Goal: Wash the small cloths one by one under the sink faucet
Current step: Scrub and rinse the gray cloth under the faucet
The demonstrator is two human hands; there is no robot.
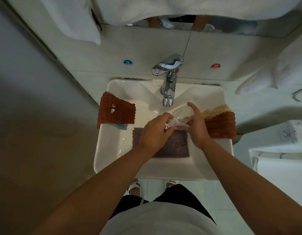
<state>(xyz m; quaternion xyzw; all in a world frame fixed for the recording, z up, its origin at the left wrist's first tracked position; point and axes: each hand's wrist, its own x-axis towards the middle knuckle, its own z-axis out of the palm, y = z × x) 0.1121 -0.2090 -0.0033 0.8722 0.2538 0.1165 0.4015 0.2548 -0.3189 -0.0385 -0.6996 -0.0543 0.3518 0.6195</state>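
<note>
Both hands meet over the sink [113, 150] basin, below the faucet [168, 92]. Right hand [197, 128] grips a clear plastic bottle [181, 115]; left hand [157, 133] pinches its cap end. Purple cloth [175, 146] lies directly beneath the hands. Rust cloth [116, 111] over a blue one [121, 126] drapes the rim left of them; rust cloth [221, 128] and yellow cloth [216, 110] right.

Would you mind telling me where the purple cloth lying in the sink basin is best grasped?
Pinch the purple cloth at its near right corner, coming from above. It lies flat on the white sink floor, and that corner is bare, whereas both hands holding the clear bottle cover its far edge.
</note>
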